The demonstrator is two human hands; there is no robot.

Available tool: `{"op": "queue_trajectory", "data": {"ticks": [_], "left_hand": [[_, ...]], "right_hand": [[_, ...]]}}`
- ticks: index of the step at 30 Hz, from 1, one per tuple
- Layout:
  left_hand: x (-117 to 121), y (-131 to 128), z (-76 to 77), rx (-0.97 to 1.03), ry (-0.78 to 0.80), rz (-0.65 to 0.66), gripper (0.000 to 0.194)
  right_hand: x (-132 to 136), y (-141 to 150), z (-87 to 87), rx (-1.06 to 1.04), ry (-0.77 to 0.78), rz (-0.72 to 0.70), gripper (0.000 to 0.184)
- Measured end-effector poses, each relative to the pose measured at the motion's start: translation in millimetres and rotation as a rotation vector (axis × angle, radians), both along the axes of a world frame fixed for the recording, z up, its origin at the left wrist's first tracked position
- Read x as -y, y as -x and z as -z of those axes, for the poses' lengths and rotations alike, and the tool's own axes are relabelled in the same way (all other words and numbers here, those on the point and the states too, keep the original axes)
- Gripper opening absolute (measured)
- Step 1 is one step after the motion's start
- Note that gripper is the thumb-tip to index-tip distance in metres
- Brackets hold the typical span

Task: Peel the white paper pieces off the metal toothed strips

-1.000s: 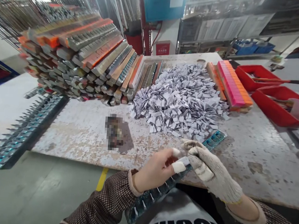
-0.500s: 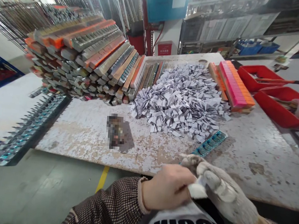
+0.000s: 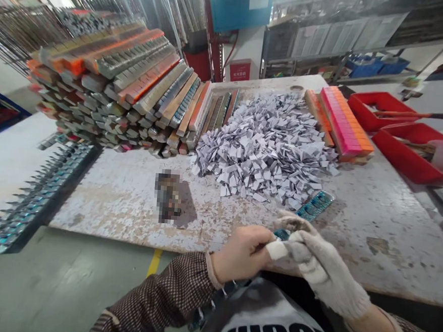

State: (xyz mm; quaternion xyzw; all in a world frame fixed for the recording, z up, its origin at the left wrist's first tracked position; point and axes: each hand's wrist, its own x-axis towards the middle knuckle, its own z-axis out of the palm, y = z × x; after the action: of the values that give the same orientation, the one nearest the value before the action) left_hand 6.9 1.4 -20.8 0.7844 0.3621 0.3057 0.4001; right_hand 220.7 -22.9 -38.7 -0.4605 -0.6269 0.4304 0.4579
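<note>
My left hand [image 3: 243, 253], bare and closed, has its thumb and fingers pinched at a small white piece [image 3: 277, 250]. The piece sits between my two hands; whether it is paper, tape or part of the glove, I cannot tell. My right hand [image 3: 324, 267] wears a white knitted glove with smudged fingertips. Its fingers are curled together against the white piece, and what lies inside them is hidden. Behind the gloved fingers a glittery blue strip [image 3: 315, 205] lies on the worn table [image 3: 120, 199], partly covered. A large pile of white slips [image 3: 268, 149] spreads just beyond.
Stacked long bars [image 3: 116, 88] fill the back left. A rack strip with pointed clips [image 3: 41, 194] overhangs the left edge. Pink and orange blocks [image 3: 344, 121] and red bins [image 3: 416, 149] stand right. A pixelated object [image 3: 168, 196] sits near the middle; another clipped strip [image 3: 205, 311] shows below my sleeve.
Both hands have risen slightly, away from my body. The white piece has moved up and left with them. More of the clipped strip below my left sleeve shows now.
</note>
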Motion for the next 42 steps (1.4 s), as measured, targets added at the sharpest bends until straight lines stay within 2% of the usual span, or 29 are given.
{"op": "queue_trajectory", "data": {"ticks": [1,3,5,8,10,13,15,19,24,26,29,33,38,40,42], "left_hand": [[-13.1,6.4,4.9,-0.098,-0.038,-0.035,0.024],[-44.1,23.5,15.2,-0.391,-0.137,-0.272,0.018],[-74.9,41.6,25.0,-0.744,-0.144,-0.471,0.028],[-105.9,59.6,36.8,-0.832,-0.104,-0.545,0.031],[-113.0,63.6,42.0,-0.82,-0.081,-0.532,0.026],[-109.3,64.0,46.6,-0.784,-0.058,-0.489,0.02],[-102.5,64.7,48.3,-0.745,-0.043,-0.464,0.018],[-86.7,71.6,50.5,-0.627,-0.003,-0.439,0.017],[-70.6,82.3,51.6,-0.429,0.069,-0.438,0.008],[-67.2,84.2,53.0,-0.336,0.11,-0.444,0.008],[-65.5,83.3,56.9,-0.165,0.192,-0.432,0.004],[-66.7,76.9,63.4,0.037,0.293,-0.398,0.017],[-67.2,67.4,66.4,0.166,0.341,-0.421,0.024],[-66.8,64.9,64.8,0.195,0.342,-0.438,0.025],[-65.8,63.6,61.7,0.22,0.339,-0.459,0.026]], "right_hand": [[-5.0,-7.2,-1.3,-0.037,0.034,0.017,0.031],[-16.5,-23.8,-1.5,-0.072,0.08,0.054,0.029],[-26.9,-40.1,2.2,0.141,-0.071,0.1,0.025],[-34.3,-55.3,11.4,0.464,-0.31,0.141,0.018],[-35.0,-57.0,15.7,0.628,-0.427,0.115,0.017],[-36.3,-51.4,15.2,0.908,-0.628,0.054,0.015],[-39.3,-47.3,12.0,1.009,-0.673,0.021,0.018],[-49.8,-48.2,9.6,1.067,-0.651,-0.081,0.021],[-59.4,-59.2,20.8,0.986,-0.499,-0.137,0.028],[-58.7,-60.8,24.6,0.983,-0.5,-0.128,0.024],[-56.0,-61.4,26.0,1.01,-0.55,-0.191,0.015],[-59.4,-63.3,22.6,1.045,-0.566,-0.255,0.015],[-71.6,-58.8,19.5,1.075,-0.491,-0.338,0.011],[-72.8,-56.4,20.1,1.1,-0.483,-0.339,0.011],[-70.9,-56.7,21.5,1.093,-0.538,-0.307,0.013]]}}
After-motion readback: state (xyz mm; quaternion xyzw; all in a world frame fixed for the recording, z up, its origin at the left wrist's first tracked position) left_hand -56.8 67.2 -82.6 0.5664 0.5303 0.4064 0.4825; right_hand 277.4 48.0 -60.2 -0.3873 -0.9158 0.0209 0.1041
